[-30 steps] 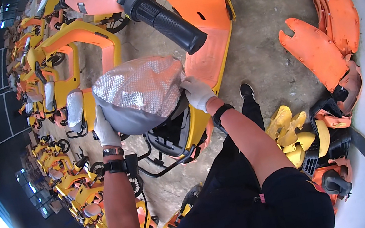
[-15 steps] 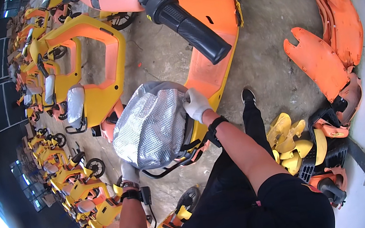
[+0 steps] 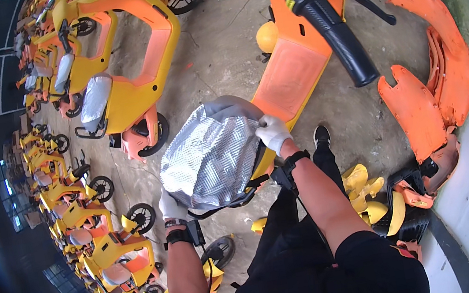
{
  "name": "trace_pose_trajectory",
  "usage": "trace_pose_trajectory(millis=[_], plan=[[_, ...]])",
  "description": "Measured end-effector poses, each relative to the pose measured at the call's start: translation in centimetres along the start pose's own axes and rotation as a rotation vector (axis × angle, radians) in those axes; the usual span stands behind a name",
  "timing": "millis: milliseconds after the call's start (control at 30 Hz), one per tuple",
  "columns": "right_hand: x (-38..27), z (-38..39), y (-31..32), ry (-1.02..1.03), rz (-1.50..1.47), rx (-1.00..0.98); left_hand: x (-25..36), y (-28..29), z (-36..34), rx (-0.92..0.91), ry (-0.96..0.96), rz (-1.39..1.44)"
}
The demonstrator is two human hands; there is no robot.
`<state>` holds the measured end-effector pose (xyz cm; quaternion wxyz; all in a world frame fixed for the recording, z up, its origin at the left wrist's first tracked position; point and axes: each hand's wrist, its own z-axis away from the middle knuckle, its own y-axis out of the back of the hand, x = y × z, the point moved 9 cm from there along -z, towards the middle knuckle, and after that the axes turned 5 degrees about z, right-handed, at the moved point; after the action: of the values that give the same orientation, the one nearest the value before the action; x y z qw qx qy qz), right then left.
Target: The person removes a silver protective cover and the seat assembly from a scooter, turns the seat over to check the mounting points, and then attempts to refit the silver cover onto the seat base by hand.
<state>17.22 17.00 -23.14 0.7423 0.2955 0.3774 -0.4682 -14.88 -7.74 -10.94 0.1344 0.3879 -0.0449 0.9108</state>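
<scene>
Currently, a silver cover (image 3: 211,158) is set over the rear of an orange-yellow scooter (image 3: 297,81). Its right edge is pinched by the right hand (image 3: 273,132); its near left edge is touched by the left hand (image 3: 171,206), whose grip cannot be told.

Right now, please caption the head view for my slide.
Left hand and right hand, white-gloved, at the edge of a silvery cover on a yellow-and-orange scooter.

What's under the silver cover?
Past the silver cover's edge, yellow scooter bodywork and a black rail show below. Whatever lies directly beneath is hidden.
</scene>
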Motion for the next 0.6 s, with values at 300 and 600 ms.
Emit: trace_pose_trajectory(millis=[300, 600], plan=[[2.3, -0.2, 2.0, -0.047, 0.015, -0.107, 6.4, -1.1, 2.4, -0.063, -0.531, -0.585], [2.9, 0.0, 1.1, -0.279, -0.442, -0.179, 9.1, -8.1, 0.4, -0.343, -0.653, -0.925]])
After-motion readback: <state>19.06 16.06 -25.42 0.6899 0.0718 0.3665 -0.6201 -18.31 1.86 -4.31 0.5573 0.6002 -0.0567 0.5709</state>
